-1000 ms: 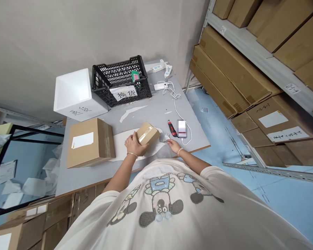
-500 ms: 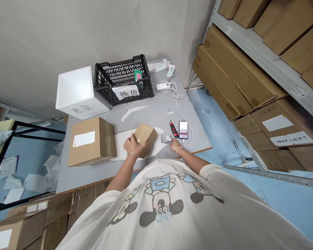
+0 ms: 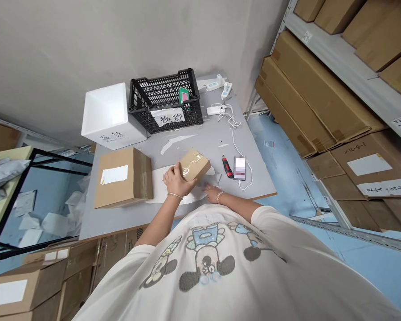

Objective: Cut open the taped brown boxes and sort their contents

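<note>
A small taped cardboard box [image 3: 197, 164] is tilted over a white sheet [image 3: 158, 187] on the grey table. My left hand [image 3: 177, 180] grips its near left side, thumb and fingers around the edge. Just right of it, my right hand [image 3: 213, 193] rests on the grey-and-white wrapping [image 3: 214, 179], fingers spread, with nothing visible in its grasp. A red and black cutter [image 3: 227, 166] lies beyond my right hand, beside a phone [image 3: 239, 168] on a white cable.
A larger labelled box [image 3: 142, 174] stands at the left. Behind are a white foam box [image 3: 120, 133] and a black crate [image 3: 195, 113]. Power strips [image 3: 215, 84] lie at the back right. Shelving with cartons [image 3: 307, 89] stands at the right.
The small box and my left hand have moved slightly away and to the right. My right hand has moved left, closer to the box, and its fingers have spread on the wrapping.
</note>
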### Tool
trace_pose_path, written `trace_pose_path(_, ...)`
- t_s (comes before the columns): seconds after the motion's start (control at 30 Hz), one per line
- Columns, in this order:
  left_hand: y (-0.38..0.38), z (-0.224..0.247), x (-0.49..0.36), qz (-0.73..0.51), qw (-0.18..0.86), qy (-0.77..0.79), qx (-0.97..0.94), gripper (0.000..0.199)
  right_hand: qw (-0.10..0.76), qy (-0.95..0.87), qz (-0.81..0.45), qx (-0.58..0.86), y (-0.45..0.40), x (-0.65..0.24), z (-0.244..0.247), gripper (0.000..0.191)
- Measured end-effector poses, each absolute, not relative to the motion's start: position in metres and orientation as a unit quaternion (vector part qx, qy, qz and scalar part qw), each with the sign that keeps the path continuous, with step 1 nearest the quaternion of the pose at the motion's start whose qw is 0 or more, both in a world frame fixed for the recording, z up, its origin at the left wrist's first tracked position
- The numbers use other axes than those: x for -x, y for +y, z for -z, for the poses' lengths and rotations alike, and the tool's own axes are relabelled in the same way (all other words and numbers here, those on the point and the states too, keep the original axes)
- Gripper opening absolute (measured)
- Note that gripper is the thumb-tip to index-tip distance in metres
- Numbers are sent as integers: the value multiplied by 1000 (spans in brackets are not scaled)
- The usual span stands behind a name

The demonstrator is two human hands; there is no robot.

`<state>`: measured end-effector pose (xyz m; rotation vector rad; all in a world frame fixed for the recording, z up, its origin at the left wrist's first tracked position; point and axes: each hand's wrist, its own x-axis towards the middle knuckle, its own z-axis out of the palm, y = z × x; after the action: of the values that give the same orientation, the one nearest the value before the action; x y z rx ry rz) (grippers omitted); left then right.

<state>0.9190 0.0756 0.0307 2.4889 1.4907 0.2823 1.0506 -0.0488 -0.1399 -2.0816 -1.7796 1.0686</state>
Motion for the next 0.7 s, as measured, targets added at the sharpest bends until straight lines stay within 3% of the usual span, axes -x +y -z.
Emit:
trace_pose_path(0.17, 76, -32, -917, -62, 109, 505, -854, 107, 94, -547, -392, 734, -52, -1053, 143, 65)
trace_pose_path(0.7, 63, 1, -935, -7, 125, 389, -913, 108, 162, -561, -422, 694, -64, -1063, 140, 57)
